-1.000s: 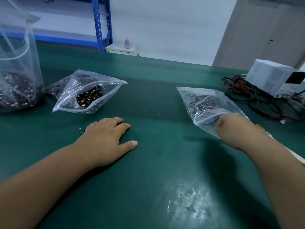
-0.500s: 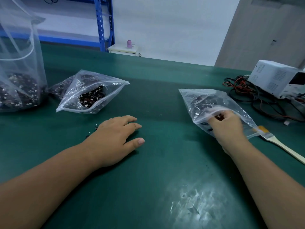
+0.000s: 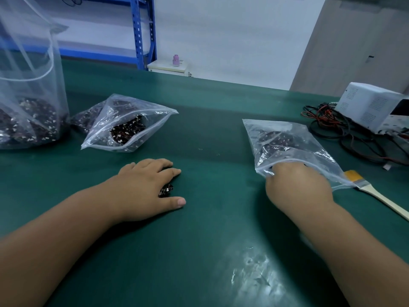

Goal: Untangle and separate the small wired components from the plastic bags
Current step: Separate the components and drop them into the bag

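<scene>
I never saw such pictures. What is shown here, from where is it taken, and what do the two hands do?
No machine: a person works with bare hands, and a camera on the head looks down at them. On the green table are clear bags of small wired components: a tall bag, a middle bag, a right bag. The left hand rests flat, a small clump of components between thumb and forefinger. The right hand reaches into the right bag; its fingers are hidden. A brush, cables and a white box lie at the right.
</scene>
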Available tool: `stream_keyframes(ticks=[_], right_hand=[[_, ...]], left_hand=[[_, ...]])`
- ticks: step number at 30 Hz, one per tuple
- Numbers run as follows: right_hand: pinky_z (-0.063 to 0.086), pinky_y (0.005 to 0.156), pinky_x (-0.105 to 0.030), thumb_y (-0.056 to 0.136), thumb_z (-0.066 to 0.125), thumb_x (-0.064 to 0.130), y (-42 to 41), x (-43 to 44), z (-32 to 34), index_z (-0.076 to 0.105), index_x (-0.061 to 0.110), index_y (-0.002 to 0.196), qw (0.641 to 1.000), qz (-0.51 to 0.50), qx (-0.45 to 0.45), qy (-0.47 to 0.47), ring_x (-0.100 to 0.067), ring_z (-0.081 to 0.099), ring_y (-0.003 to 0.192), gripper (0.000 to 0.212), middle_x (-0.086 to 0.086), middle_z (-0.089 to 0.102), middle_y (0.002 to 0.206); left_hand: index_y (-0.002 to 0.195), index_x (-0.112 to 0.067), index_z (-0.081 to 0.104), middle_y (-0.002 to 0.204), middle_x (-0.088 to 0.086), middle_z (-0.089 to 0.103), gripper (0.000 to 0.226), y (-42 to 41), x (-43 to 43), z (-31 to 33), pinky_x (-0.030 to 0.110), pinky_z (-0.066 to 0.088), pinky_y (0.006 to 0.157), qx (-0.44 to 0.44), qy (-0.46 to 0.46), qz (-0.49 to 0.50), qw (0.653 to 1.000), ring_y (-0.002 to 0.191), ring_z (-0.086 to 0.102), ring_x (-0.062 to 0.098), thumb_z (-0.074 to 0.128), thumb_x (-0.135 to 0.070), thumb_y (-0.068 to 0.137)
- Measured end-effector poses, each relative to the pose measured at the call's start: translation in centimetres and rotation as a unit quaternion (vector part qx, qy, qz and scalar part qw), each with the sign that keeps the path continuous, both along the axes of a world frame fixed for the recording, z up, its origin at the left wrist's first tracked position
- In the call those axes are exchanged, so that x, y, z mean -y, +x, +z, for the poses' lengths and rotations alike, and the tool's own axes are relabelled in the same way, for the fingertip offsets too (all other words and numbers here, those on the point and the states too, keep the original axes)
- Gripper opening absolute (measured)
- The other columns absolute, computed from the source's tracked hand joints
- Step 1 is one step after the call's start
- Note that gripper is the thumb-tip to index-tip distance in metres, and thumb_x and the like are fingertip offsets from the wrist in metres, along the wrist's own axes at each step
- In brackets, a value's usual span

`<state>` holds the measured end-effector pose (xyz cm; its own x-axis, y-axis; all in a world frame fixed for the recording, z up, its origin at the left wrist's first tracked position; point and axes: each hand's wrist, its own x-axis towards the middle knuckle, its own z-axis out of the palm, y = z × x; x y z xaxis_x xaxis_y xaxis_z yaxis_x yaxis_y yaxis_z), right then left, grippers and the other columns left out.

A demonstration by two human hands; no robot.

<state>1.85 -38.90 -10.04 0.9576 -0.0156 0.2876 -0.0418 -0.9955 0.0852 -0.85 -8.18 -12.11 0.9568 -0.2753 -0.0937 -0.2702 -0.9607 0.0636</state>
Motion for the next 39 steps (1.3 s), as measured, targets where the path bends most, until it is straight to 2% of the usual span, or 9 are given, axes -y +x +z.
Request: stream_keyframes(ticks=[5,7,9,14,20,27,32,35,39], right_hand=[[0.027,0.049,-0.027,0.083,0.066,0.025,-3.0,-4.3,-0.2,0.049,0.020,0.065,0.981,0.160,0.109,-0.021,-0.029,0.052,0.054,0.025,0.000,0.050,0.061],[0.040,0.048,-0.030,0.086,0.067,0.026,-3.7,-5.4,-0.9,0.057,0.016,0.068,0.959,0.263,0.106,-0.003,-0.030,0.057,0.057,0.022,-0.003,0.056,0.064],[0.050,0.059,-0.038,0.095,0.054,0.032,-3.8,-6.0,-1.9,0.061,0.017,0.082,0.953,0.298,0.048,-0.003,-0.030,0.060,0.073,0.021,-0.002,0.061,0.078],[0.050,0.077,-0.038,0.101,0.038,0.041,-3.1,-5.6,-2.5,0.061,0.023,0.102,0.955,0.297,-0.013,0.000,-0.023,0.056,0.095,0.029,0.006,0.061,0.099],[0.047,0.086,-0.036,0.101,0.033,0.045,-2.8,-5.1,-2.8,0.062,0.027,0.110,0.952,0.305,-0.034,0.000,-0.018,0.053,0.103,0.035,0.011,0.062,0.105],[0.050,0.077,-0.039,0.097,0.032,0.044,-3.4,-6.0,-2.6,0.067,0.023,0.098,0.942,0.332,-0.024,0.041,-0.022,0.059,0.091,0.041,0.008,0.066,0.094],[0.049,0.092,-0.037,0.086,0.066,0.044,-2.9,-8.7,-3.2,0.067,0.027,0.112,0.895,0.267,-0.065,0.352,-0.012,0.060,0.102,0.031,0.012,0.069,0.105],[0.046,0.097,-0.040,0.074,0.068,0.051,-2.8,-10.9,-3.1,0.056,0.034,0.121,0.892,0.271,-0.098,0.349,-0.014,0.056,0.108,0.051,0.016,0.066,0.110],[0.041,0.104,-0.042,0.084,0.073,0.035,-2.4,-12.4,-3.3,0.039,0.034,0.145,0.905,0.274,-0.105,0.307,-0.019,0.055,0.118,0.070,0.011,0.063,0.126]], left_hand=[[0.130,-0.038,0.044,0.131,-0.020,0.039,0.060,0.5,0.6,-0.3,0.036,0.029,0.106,0.058,-0.063,-0.011,0.996,0.128,0.033,0.008,0.036,-0.074,0.083],[0.114,-0.039,0.047,0.118,-0.020,0.042,0.044,0.5,0.8,-0.3,0.037,0.033,0.103,0.066,-0.085,-0.011,0.994,0.115,0.038,0.008,0.043,-0.070,0.083],[0.104,-0.039,0.045,0.110,-0.020,0.042,0.035,0.4,0.9,-0.1,0.037,0.035,0.102,0.072,-0.097,-0.018,0.992,0.107,0.037,0.007,0.048,-0.068,0.084],[0.105,-0.042,0.044,0.107,-0.024,0.041,0.041,0.0,0.1,0.7,0.033,0.033,0.101,0.041,-0.099,-0.058,0.993,0.105,0.036,0.003,0.047,-0.071,0.075],[0.107,-0.041,0.051,0.107,-0.023,0.044,0.018,0.1,0.0,0.7,0.033,0.034,0.103,0.053,-0.107,-0.075,0.990,0.107,0.038,0.002,0.054,-0.043,0.090],[0.102,-0.035,0.056,0.102,-0.018,0.051,0.010,0.4,0.9,0.3,0.034,0.041,0.096,0.095,-0.109,-0.097,0.985,0.102,0.047,0.007,0.050,-0.040,0.097],[0.107,-0.031,0.062,0.102,-0.013,0.059,0.014,0.5,1.7,0.0,0.038,0.043,0.093,0.102,-0.139,-0.099,0.980,0.102,0.052,0.013,0.051,-0.033,0.099],[0.102,-0.026,0.062,0.098,-0.010,0.063,0.010,0.5,2.2,-0.1,0.041,0.047,0.086,0.108,-0.160,-0.086,0.977,0.096,0.057,0.016,0.054,-0.030,0.096],[0.095,-0.029,0.058,0.097,-0.015,0.067,0.006,0.5,2.0,-0.1,0.036,0.049,0.083,0.097,-0.240,-0.047,0.965,0.090,0.061,0.008,0.057,-0.023,0.094]])
